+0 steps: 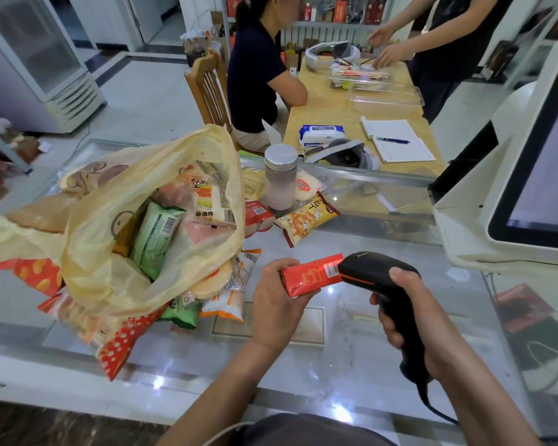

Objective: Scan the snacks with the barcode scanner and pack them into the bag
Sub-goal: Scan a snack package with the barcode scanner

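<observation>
Left hand (pixel 279 296) grips red snack (pixel 313 275) against right hand's (pixel 400 313) scanner (pixel 380 278); bag (pixel 149 220) part-filled, apparently several packets (pixel 306 220) remain on counter (pixel 368 333).

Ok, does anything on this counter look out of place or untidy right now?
Yes: the yellow bag lies slumped on the glass counter, mouth gaping, and several packs, like the red dotted pack, stick out from under it instead of lying inside. Nothing looks torn or spilled.
</observation>
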